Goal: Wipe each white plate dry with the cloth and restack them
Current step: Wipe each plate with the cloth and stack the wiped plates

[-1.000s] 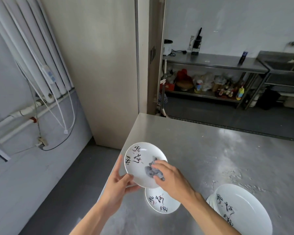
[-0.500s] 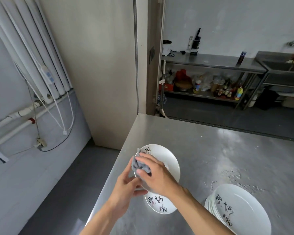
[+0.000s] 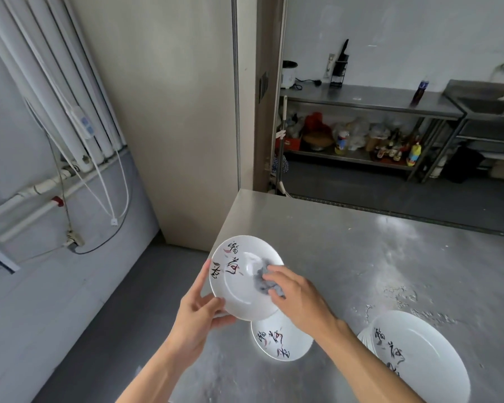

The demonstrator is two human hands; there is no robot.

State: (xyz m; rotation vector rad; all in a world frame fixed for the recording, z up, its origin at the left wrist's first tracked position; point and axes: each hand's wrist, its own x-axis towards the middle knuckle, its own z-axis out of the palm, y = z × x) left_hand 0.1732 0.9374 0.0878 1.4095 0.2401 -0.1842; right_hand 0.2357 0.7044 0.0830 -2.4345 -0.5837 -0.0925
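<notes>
While aloft, one plate (image 3: 237,290), one cloth (image 3: 263,281); below, another plate (image 3: 280,343), stack (image 3: 428,356).

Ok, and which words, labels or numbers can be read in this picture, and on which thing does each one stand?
No text can be read with certainty.
Held plate: black brush characters with red strokes, too stylised to read.
Plate on the table: same kind of characters, unreadable.
Plate stack: same kind of characters, unreadable.
Cloth: no text.
Shelf bottles: labels too small to read.
</notes>
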